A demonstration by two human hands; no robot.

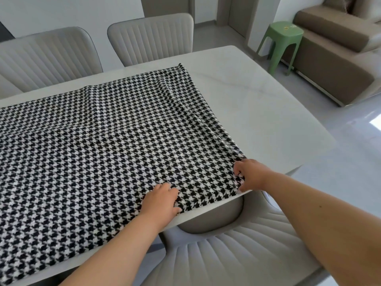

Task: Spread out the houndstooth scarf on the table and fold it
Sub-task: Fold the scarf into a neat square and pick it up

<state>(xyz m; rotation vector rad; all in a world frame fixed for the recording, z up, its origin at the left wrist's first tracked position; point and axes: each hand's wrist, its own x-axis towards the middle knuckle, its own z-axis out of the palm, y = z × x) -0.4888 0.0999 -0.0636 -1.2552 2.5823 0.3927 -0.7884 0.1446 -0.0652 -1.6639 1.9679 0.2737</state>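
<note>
The black-and-white houndstooth scarf lies spread over the white marble table, running off the left of the view. Its right end reaches from the far edge to the near edge. My left hand rests palm down on the scarf near the table's front edge, fingers curled on the hem. My right hand pinches the scarf's near right corner, with a bunch of cloth between thumb and fingers. Soft creases run from that corner toward the far right corner.
Two grey ribbed chairs stand behind the table, and another grey chair is tucked below the front edge under my arms. A green stool and a brown sofa stand at the right on the pale floor.
</note>
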